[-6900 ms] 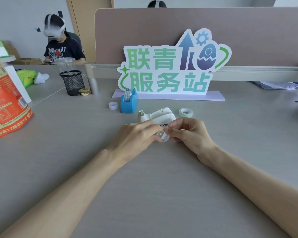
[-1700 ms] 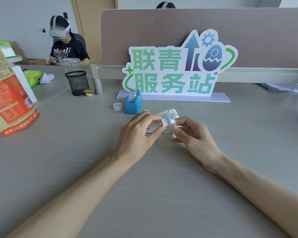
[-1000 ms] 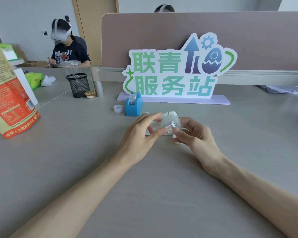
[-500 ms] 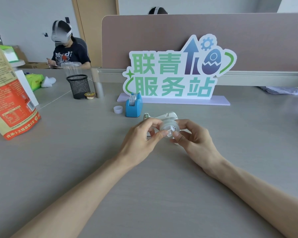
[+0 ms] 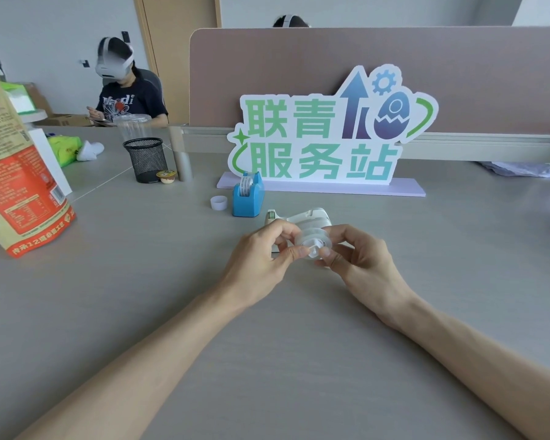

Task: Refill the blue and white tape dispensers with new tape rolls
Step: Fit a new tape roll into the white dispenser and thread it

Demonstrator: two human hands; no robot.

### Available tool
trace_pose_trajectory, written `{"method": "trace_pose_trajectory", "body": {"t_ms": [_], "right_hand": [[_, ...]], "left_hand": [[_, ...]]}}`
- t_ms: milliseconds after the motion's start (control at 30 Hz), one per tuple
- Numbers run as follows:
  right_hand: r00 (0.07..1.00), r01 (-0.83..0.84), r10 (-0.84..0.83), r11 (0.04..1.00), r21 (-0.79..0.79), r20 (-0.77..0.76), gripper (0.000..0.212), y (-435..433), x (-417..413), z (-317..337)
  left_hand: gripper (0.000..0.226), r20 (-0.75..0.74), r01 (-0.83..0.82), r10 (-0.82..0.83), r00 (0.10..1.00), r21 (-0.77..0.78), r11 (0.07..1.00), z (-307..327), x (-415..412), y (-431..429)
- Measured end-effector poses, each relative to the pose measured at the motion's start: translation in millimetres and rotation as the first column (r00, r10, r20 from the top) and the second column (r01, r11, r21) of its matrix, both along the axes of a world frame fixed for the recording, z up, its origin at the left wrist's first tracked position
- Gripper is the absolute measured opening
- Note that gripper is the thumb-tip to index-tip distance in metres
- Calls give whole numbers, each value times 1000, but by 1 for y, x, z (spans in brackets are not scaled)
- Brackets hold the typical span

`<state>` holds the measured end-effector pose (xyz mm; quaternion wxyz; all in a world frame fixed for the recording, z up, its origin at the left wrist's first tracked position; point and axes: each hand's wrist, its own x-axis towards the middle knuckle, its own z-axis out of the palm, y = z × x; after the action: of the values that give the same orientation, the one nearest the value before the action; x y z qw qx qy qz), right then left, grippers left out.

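Items on your tabletop (image 5: 140, 296), counted: two tape dispensers, one tape roll in hand, one spare core, one sign, one mesh cup, one printed bag. Your left hand (image 5: 261, 262) and right hand (image 5: 362, 265) meet over the middle of the tabletop, both closed in a pinch on one clear tape roll (image 5: 313, 242) held on edge just above the surface; left fingers (image 5: 294, 252) press its near face and rim, right fingers (image 5: 327, 250) press the white hub at its centre. One white tape dispenser (image 5: 308, 217) sits directly behind the roll, partly hidden by your fingers; whether roll and dispenser touch cannot be told. One blue tape dispenser (image 5: 248, 201) stands farther back and to the left, upright, already carrying one printed roll. One small white ring core (image 5: 218, 202) lies just left of it. One green-lettered sign (image 5: 324, 138) stands behind. One black mesh cup (image 5: 146, 158) at far left; one orange bag (image 5: 16, 173) at the left edge.
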<state>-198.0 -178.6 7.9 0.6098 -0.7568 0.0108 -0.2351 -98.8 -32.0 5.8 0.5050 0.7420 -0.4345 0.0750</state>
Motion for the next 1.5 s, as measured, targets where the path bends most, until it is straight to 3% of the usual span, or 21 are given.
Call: {"method": "trace_pose_trajectory", "body": {"t_ms": [367,567,667,833,1000,1200,1500], "right_hand": [[1000,14,-14,1000,15,21,12,3,-2,3],[1000,-20,24,981,191,-18,19,-1,-3,6],[1000,-7,9,978,211,-8,26,1,-3,7],[998,62,-53,973,224,-44,19,3,-1,9],[995,95,-87,957,273,-41,23,-2,-1,6],[997,72,-67,942,328,-28,32,-4,-2,6],[996,81,-64,948,309,-65,30,-5,-2,5]], "left_hand": [[12,8,-6,6,1000,19,1000,3,-1,1],[14,279,-109,112,954,-26,994,0,-4,2],[16,339,-140,159,927,-81,987,0,-3,3],[17,434,-81,113,894,-91,993,-2,1,4],[30,372,-34,34,928,-6,999,-2,1,4],[52,288,-104,92,953,29,994,-2,-3,5],[25,287,-119,146,947,-107,987,-7,5,4]]}}
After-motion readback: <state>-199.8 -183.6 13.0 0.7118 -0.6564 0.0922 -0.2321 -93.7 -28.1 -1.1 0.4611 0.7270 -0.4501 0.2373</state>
